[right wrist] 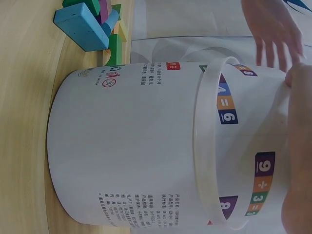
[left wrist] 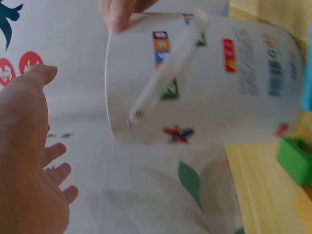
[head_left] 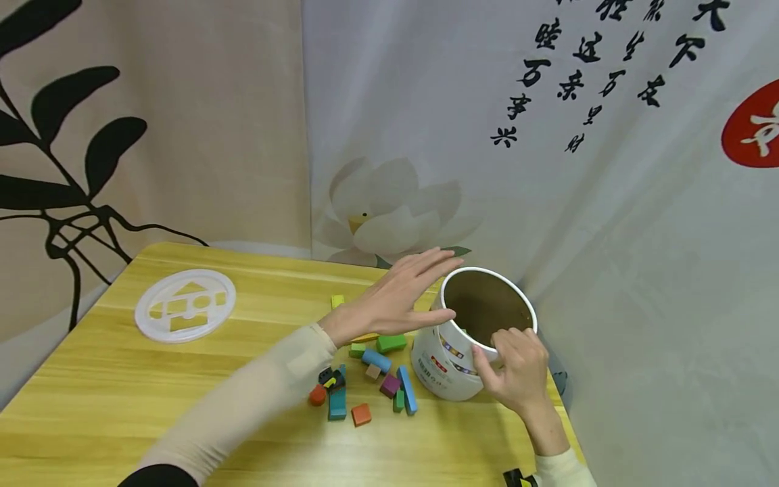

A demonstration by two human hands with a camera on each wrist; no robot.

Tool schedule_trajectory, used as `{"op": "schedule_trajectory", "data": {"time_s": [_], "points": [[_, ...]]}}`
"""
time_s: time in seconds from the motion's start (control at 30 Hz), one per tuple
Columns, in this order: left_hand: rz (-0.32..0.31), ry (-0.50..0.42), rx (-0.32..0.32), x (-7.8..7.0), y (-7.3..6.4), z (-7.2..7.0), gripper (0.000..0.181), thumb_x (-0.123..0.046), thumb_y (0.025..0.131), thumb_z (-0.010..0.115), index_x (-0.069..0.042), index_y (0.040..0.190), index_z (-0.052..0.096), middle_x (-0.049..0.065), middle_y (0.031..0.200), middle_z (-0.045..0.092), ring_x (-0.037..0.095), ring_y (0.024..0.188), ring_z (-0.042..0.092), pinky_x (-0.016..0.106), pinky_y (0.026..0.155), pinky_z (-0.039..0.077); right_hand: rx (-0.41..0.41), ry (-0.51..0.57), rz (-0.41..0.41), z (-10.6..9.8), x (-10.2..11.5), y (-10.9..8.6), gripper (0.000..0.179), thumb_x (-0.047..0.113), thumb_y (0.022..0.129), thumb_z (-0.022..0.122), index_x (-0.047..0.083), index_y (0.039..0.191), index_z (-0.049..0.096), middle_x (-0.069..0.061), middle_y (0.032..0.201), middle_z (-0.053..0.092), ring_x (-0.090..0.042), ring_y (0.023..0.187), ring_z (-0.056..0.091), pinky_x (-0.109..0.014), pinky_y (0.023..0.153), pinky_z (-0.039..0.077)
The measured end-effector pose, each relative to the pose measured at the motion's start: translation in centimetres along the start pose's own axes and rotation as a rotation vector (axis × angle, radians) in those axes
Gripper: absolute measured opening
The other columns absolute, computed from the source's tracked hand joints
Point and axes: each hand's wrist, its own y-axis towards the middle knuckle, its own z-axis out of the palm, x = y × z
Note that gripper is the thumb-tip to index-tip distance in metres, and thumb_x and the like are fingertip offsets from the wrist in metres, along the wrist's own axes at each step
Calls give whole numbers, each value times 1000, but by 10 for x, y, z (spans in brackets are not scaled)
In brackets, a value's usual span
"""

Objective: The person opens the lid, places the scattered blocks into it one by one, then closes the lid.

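Observation:
A white bucket (head_left: pixel 435 368) with printed sums and a pale handle (right wrist: pixel 204 146) stands upright at the table's right side. My right hand (head_left: pixel 517 368) grips its near rim, thumb outside and fingers over the edge. Beside the rim on the left, my left hand (head_left: pixel 404 291) is spread with straight fingers and holds nothing. In the left wrist view, that hand (left wrist: pixel 34 151) is apart from the bucket's open end. Left of the bucket lie several blocks, among them a long blue block (head_left: pixel 407 390), a green block (head_left: pixel 391 343) and a purple block (head_left: pixel 390 386).
A white round lid (head_left: pixel 146 318) with shaped cutouts lies on the far left of the wooden table (head_left: pixel 255 433). A teal block (head_left: pixel 337 404), a red-orange block (head_left: pixel 361 414) and a red round block (head_left: pixel 317 395) lie nearer. Printed cloth (head_left: pixel 389 101) hangs behind the table.

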Motion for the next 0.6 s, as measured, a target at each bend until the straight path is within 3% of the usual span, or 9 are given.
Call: {"op": "schedule_trajectory", "data": {"time_s": [0.3,0.6], "points": [[-105,-1,39,33,-84,-14,84,-50,107,75,-20,177,39,9,183,40,37,174,33,70,139,30,-1,5,9,0,-1,2,54,45,104,59,14,63,43,4,58,38,-14,54,32,-33,54,23],[-222,24,128,52,-178,-3,79,-49,108,75,-20,175,44,12,180,45,42,168,42,72,134,35,7,1,36,0,1,-2,53,44,101,59,14,62,41,5,58,34,-13,54,31,-34,55,24]]}}
